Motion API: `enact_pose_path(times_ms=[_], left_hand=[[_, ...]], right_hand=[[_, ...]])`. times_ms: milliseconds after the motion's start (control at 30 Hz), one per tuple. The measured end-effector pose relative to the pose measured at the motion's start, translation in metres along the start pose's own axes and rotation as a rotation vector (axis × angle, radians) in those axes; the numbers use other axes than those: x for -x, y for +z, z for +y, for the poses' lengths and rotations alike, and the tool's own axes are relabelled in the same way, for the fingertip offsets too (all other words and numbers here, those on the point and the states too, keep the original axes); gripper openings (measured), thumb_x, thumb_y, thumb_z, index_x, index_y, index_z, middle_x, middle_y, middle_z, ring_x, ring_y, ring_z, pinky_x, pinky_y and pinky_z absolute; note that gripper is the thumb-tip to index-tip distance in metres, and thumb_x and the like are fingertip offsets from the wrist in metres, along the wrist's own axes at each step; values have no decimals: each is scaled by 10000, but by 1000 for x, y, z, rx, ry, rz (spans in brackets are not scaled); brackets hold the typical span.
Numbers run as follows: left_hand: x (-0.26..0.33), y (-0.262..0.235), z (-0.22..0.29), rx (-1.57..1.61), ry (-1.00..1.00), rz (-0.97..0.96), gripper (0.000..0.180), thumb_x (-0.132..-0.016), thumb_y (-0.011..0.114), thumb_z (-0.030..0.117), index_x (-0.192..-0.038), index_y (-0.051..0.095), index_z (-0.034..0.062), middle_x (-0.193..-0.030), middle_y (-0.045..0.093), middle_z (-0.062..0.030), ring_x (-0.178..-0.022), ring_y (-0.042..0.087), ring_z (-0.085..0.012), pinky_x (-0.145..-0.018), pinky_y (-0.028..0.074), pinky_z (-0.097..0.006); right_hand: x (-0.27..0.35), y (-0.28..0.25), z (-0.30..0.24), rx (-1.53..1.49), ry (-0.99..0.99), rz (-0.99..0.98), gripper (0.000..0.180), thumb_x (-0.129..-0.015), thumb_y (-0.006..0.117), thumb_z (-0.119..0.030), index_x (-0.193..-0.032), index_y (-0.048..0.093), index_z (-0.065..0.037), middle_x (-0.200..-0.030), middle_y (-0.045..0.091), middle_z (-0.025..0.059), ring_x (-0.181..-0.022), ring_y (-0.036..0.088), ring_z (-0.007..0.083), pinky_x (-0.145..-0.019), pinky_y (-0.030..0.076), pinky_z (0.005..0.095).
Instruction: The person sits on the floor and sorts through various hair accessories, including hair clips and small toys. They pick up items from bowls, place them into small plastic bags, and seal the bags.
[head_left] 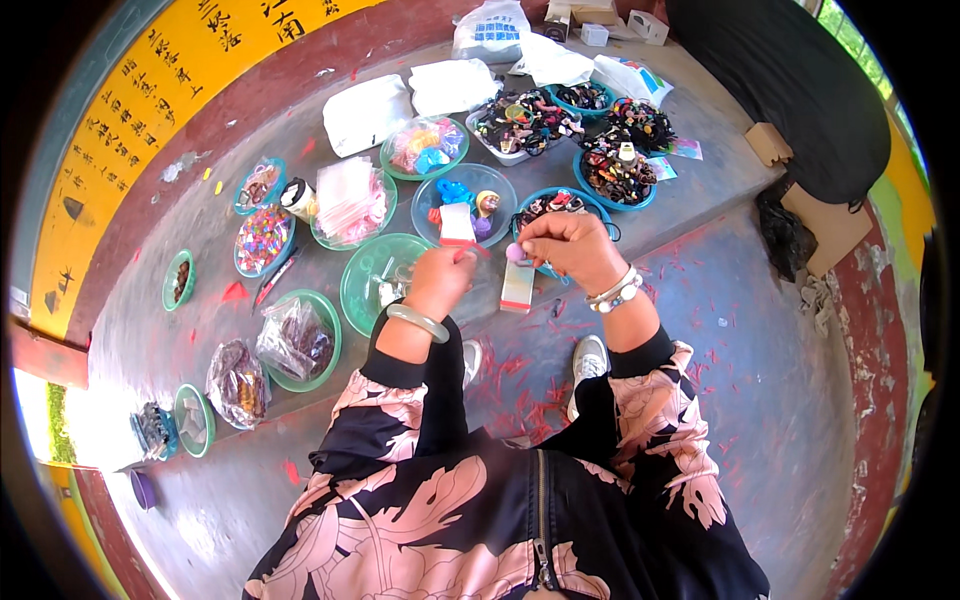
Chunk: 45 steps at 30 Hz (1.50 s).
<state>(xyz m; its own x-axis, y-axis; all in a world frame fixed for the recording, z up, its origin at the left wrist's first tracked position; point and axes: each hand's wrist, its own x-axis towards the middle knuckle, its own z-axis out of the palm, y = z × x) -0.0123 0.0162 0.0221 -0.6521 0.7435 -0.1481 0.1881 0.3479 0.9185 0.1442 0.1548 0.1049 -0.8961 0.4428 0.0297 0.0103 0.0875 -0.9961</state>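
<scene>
My left hand [440,277] is raised in front of me, pinching a small white card with a red strip [457,225] by its lower edge. My right hand [565,245] is closed just to its right, fingers pinching a small pink bead-like piece [515,253]. A second white card with a red end [517,288] hangs below, between the two hands. A pale bangle sits on my left wrist and beaded bracelets on my right. Both hands hover over the edge of a grey concrete step [200,300].
Several teal bowls stand on the step: one with clear packets [352,205], one with colourful beads [264,240], one with small toy figures [465,200], others with dark hair ties [615,175]. White plastic bags [365,110] lie behind. A black bag [785,240] and cardboard sit at right.
</scene>
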Motion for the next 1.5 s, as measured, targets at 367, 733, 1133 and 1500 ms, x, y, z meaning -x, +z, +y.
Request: enact_pose_path(times_ms=[367, 733, 1133, 1500], left_hand=[[14, 26, 14, -505, 155, -10, 305, -805, 479, 262, -724, 630, 10, -735, 575, -237, -734, 552, -414, -630, 435, -468], [11, 24, 1, -393, 196, -127, 210, -782, 549, 215, -864, 629, 39, -701, 602, -173, -668, 609, -274, -606, 446, -345], [15, 25, 0, 428, 70, -484, 271, -762, 617, 22, -1033, 610, 27, -851, 616, 0, -767, 568, -82, -733, 452, -218], [16, 24, 12, 303, -102, -372, 224, -774, 637, 145, -975, 611, 51, -859, 620, -13, -785, 580, -89, -572, 457, -224]], right_hand=[[1, 37, 38, 749, -393, 230, 67, -725, 589, -84, -761, 617, -34, -719, 608, 128, -628, 599, 285, -552, 469, 351], [-3, 34, 56, 844, -341, 67, 85, -730, 562, -136, -731, 611, -67, -725, 608, 125, -690, 587, 319, -611, 470, 407], [-11, 14, 63, 694, -57, -101, 157, -692, 551, -92, -802, 662, -83, -750, 639, 128, -721, 617, 286, -663, 483, 363], [-6, 2, 44, 531, -84, -116, 295, -635, 616, -103, -927, 615, -63, -760, 617, 96, -705, 609, 229, -639, 470, 319]])
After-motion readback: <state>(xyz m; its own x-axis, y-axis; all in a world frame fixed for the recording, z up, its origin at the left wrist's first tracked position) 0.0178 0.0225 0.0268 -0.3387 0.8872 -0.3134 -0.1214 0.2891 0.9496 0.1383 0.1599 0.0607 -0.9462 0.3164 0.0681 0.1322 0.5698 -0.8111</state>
